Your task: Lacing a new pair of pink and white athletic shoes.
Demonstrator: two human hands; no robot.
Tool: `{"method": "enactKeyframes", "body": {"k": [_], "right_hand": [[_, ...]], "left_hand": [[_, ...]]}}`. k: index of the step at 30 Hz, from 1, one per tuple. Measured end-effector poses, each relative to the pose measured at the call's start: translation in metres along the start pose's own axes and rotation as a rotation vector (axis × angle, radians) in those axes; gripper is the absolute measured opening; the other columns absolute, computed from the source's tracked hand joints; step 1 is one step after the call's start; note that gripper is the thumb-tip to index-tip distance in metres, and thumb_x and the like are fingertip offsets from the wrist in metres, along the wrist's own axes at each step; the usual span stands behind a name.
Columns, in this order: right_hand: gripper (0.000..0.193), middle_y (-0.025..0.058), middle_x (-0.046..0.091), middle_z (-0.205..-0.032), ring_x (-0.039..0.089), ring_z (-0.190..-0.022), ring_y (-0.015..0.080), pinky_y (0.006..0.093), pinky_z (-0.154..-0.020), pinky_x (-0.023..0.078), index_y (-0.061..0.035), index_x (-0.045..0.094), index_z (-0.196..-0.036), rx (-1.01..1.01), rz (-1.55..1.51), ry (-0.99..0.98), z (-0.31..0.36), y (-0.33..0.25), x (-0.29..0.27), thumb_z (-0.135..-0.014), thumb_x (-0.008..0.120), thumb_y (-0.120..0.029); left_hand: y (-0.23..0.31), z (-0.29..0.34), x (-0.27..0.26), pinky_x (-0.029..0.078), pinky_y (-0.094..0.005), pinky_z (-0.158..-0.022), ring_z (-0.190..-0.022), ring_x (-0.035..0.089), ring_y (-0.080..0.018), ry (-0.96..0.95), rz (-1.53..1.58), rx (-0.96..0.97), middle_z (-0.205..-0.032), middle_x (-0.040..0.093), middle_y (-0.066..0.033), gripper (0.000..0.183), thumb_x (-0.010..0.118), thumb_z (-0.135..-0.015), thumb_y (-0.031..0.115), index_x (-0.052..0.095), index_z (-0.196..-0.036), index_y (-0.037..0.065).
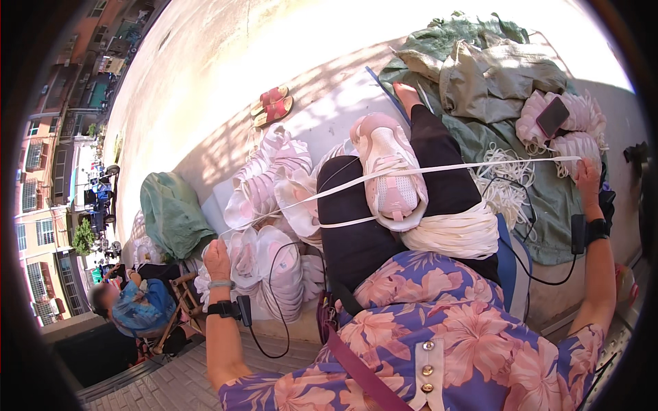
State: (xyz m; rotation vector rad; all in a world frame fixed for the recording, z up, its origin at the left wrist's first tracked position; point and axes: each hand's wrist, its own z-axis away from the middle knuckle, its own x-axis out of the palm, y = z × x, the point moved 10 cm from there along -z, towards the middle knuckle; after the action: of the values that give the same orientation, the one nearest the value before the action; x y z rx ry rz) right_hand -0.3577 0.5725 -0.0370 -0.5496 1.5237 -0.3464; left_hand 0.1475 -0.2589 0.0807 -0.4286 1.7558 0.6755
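Observation:
A pink and white shoe upper (396,179) rests across my thighs. From it a flat white shoelace (473,165) is pulled out wide to both sides. My left hand (217,260), out to the left beside stacked uppers, is closed on one part of the lace. Far to the right, my right hand (588,179) grips the other end in closed fingers, with a short tip sticking out. Against my right thigh lies a thick bundle of white laces (452,236).
Nested shoe uppers (277,274) stand at the left; more lie under a phone (552,116) at the right. Loose laces (506,179) sit on green sacking (548,233). Red sandals (273,106) lie ahead. Cables hang from both wrists. Another person (144,305) sits at far left.

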Motion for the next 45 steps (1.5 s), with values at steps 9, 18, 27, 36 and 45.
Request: {"method": "enactKeyframes", "body": {"k": [9, 18, 27, 36, 45], "right_hand": [[0.021, 0.0034, 0.059, -0.063, 0.055, -0.048, 0.0081, 0.0194, -0.045, 0.043, -0.0064, 0.053, -0.078, 0.3, -0.834, -0.968, 0.128, -0.311, 0.173, -0.091, 0.051, -0.022], [0.012, -0.0033, 0.054, -0.062, 0.049, -0.053, 0.0051, 0.0195, -0.049, 0.043, -0.0063, 0.063, -0.079, 0.304, -0.901, -1.008, 0.13, -0.362, 0.232, -0.083, 0.064, -0.017], [0.007, 0.0007, 0.06, -0.071, 0.056, -0.06, 0.0072, 0.0198, -0.055, 0.047, -0.0045, 0.061, -0.083, 0.287, -1.189, -0.769, 0.118, -0.361, 0.234, -0.086, 0.06, -0.011], [0.006, -0.0003, 0.06, -0.073, 0.054, -0.06, 0.0055, 0.0189, -0.055, 0.045, -0.0051, 0.06, -0.089, 0.206, -1.153, -0.723, 0.12, -0.36, 0.236, -0.087, 0.058, -0.011], [0.006, -0.0034, 0.054, -0.065, 0.048, -0.054, 0.0036, 0.0189, -0.048, 0.04, -0.0047, 0.06, -0.082, 0.209, -1.06, -0.558, 0.117, -0.359, 0.228, -0.084, 0.061, -0.01]], "left_hand": [[0.259, 0.064, 0.154, 0.03, -0.0183, -0.031, -0.035, 0.041, -0.0063, -1.129, 1.074, -0.547, -0.054, 0.05, -0.0011, 0.023, 0.051, -0.091, 0.025, 0.054, -0.08, 0.005], [0.316, 0.02, 0.187, 0.027, -0.0203, -0.028, -0.033, 0.039, -0.007, -0.976, 1.177, -0.587, -0.055, 0.051, -0.0013, 0.012, 0.05, -0.09, 0.018, 0.05, -0.082, 0.008], [0.311, -0.012, 0.179, 0.034, -0.0196, -0.039, -0.044, 0.044, -0.0064, -0.678, 1.358, -0.467, -0.064, 0.053, -0.0003, 0.01, 0.049, -0.091, 0.017, 0.049, -0.084, 0.01], [0.317, -0.014, 0.102, 0.039, -0.0243, -0.054, -0.062, 0.048, -0.0104, -0.055, 0.645, 0.313, -0.074, 0.056, -0.0025, 0.011, 0.063, -0.083, 0.011, 0.059, -0.081, 0.001], [0.298, -0.001, 0.148, 0.031, -0.0184, -0.037, -0.044, 0.04, -0.0037, -0.383, 1.107, -0.179, -0.058, 0.049, 0.0014, 0.013, 0.05, -0.092, 0.017, 0.047, -0.084, 0.007]]}}
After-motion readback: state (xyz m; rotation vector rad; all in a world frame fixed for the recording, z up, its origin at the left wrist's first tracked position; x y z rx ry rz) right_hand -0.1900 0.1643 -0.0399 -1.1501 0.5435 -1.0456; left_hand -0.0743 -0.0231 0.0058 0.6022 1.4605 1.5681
